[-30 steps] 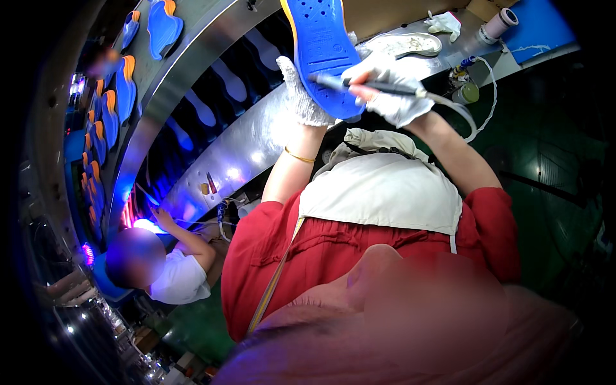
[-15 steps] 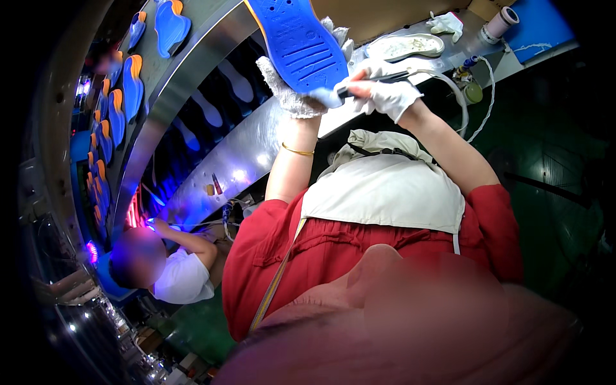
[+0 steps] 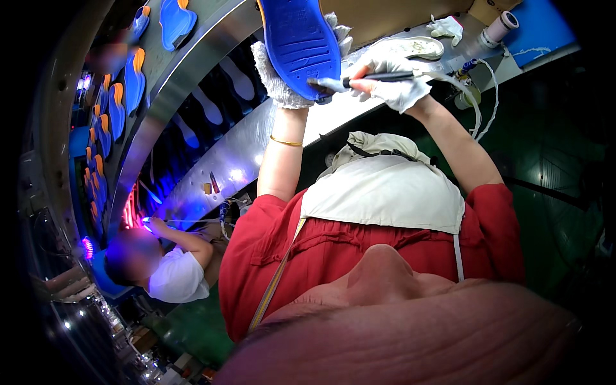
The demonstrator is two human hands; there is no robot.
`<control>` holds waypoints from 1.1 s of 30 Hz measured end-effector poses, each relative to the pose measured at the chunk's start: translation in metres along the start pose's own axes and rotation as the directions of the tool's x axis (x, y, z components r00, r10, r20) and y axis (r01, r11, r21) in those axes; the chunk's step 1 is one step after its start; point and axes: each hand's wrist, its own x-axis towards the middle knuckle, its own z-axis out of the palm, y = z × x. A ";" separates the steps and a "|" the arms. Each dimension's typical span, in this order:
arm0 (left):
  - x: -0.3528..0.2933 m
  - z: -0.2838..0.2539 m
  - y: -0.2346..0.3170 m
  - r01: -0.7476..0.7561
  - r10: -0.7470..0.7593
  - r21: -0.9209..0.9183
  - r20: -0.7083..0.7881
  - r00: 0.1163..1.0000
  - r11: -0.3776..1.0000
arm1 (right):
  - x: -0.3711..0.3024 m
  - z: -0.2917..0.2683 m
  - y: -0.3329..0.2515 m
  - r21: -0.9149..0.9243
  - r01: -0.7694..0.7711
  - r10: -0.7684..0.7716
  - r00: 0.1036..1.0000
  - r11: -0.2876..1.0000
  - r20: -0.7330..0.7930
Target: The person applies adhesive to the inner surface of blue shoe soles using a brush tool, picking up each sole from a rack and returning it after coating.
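My left hand, in a white knitted glove, is closed around a blue shoe sole with an orange edge. Its grooved face is turned up, and the far end is cut off by the top of the picture. In my right hand, also gloved with some fingertips bare, is a brush with a dark handle. A pale hose runs from the handle's rear end. The brush's bristles rest on the sole's face close to its near rounded end.
Blue-and-orange soles lie along a conveyor on the left, with pale soles on a lower level. A white sole, a glove and a spool sit on the bench. Another person works at lower left.
The brush tip has moved from the sole's near edge onto its face. My right hand has shifted slightly right, and the sole has turned a little more upright.
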 end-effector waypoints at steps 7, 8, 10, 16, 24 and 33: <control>-0.002 0.007 0.015 0.089 -0.083 -0.087 0.074 0.994 0.992 | -0.017 0.001 -0.007 0.150 -0.255 0.241 0.965 0.955 0.103; -0.002 0.009 0.016 0.119 -0.115 -0.070 0.053 0.992 0.990 | -0.014 0.000 -0.012 0.197 -0.195 0.183 0.980 0.961 0.076; -0.004 0.024 0.015 0.148 -0.132 -0.161 0.106 0.985 0.976 | -0.007 0.000 -0.014 0.085 -0.040 0.036 0.998 0.996 0.051; 0.004 0.001 0.025 0.120 0.000 0.327 -0.344 0.939 0.937 | 0.014 -0.002 -0.005 -0.391 0.457 -0.367 0.885 0.799 0.287; 0.010 0.009 0.026 0.407 -0.169 0.422 -0.497 0.851 0.810 | 0.031 -0.014 -0.012 -0.195 0.009 0.060 0.936 0.981 0.347; 0.011 0.007 0.025 0.517 -0.289 0.468 -0.475 0.831 0.717 | 0.039 -0.031 -0.016 -0.326 -0.065 0.186 0.915 0.943 0.357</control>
